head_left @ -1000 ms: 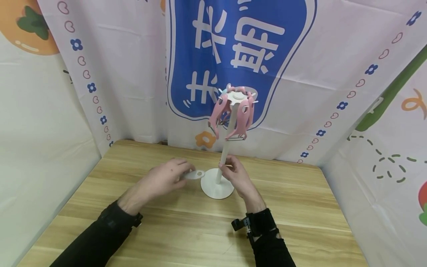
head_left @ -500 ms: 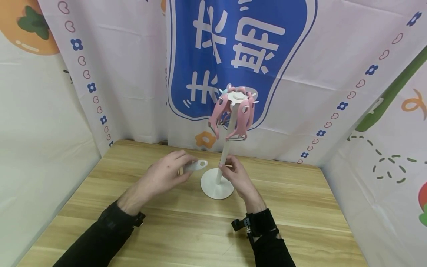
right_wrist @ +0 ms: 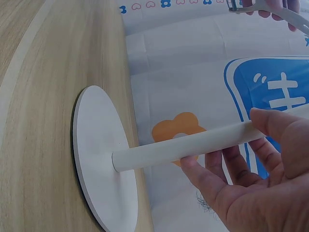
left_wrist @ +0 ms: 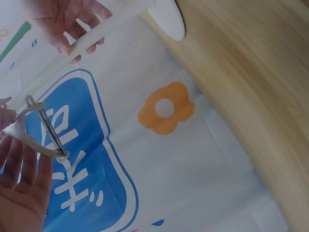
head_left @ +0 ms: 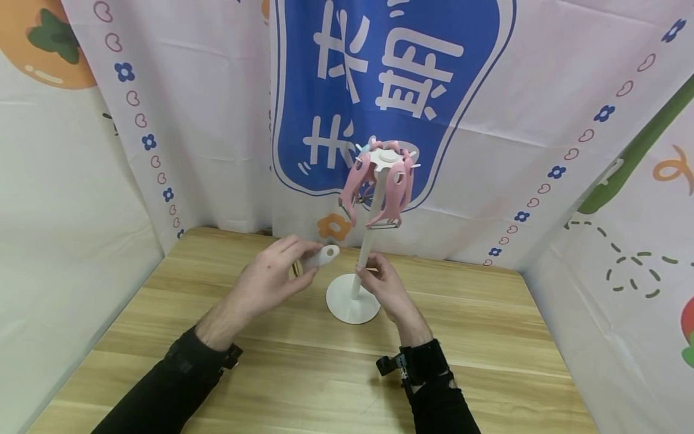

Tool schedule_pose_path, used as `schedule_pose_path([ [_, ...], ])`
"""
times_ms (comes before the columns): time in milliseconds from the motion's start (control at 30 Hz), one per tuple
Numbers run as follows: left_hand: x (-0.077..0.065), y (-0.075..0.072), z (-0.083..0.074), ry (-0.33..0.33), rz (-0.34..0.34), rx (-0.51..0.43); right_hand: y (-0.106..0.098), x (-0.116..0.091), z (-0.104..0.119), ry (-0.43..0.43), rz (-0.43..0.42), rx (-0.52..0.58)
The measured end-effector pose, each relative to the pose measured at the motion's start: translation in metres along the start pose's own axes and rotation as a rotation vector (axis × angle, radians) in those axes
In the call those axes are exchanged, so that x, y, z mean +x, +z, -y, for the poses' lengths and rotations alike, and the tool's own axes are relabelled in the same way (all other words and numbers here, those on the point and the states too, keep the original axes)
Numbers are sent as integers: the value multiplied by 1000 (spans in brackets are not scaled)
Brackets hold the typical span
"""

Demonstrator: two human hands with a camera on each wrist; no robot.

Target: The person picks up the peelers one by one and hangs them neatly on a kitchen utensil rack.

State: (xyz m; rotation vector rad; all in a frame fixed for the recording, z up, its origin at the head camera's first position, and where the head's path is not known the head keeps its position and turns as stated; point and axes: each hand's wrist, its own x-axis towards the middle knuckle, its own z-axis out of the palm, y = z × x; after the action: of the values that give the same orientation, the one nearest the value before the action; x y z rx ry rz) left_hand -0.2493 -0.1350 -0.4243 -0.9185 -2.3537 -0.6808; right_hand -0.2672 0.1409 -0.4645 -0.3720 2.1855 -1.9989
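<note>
A white peeler (head_left: 321, 258) is pinched between the thumb and fingers of my left hand (head_left: 270, 272), its holed handle end pointing up and right. In the left wrist view the blade of this peeler (left_wrist: 52, 133) shows, facing away from the palm. My right hand (head_left: 386, 283) holds the white pole (right_wrist: 193, 142) of a stand low down, just above its round base (head_left: 352, 310). At the top of the stand, pink peelers (head_left: 398, 193) hang from short white pegs. The left hand is to the left of the pole, apart from it.
The round base stands on a wooden table (head_left: 325, 374). A printed curtain (head_left: 228, 150) with a blue sign hangs close behind the table's back edge. More printed cloth (head_left: 612, 289) lines the sides.
My left hand has risen and moved slightly right with the white peeler, whose handle end has tipped upward. The right hand and the stand have stayed in place.
</note>
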Motion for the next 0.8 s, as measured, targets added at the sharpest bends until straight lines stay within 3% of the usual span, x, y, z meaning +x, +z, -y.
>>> schedule_pose_path([
  [400, 14, -11, -14, 10, -68, 4, 1, 0, 2, 6, -12, -19],
  [800, 33, -20, -32, 14, -160, -70, 0, 0, 0, 7, -6, -6],
])
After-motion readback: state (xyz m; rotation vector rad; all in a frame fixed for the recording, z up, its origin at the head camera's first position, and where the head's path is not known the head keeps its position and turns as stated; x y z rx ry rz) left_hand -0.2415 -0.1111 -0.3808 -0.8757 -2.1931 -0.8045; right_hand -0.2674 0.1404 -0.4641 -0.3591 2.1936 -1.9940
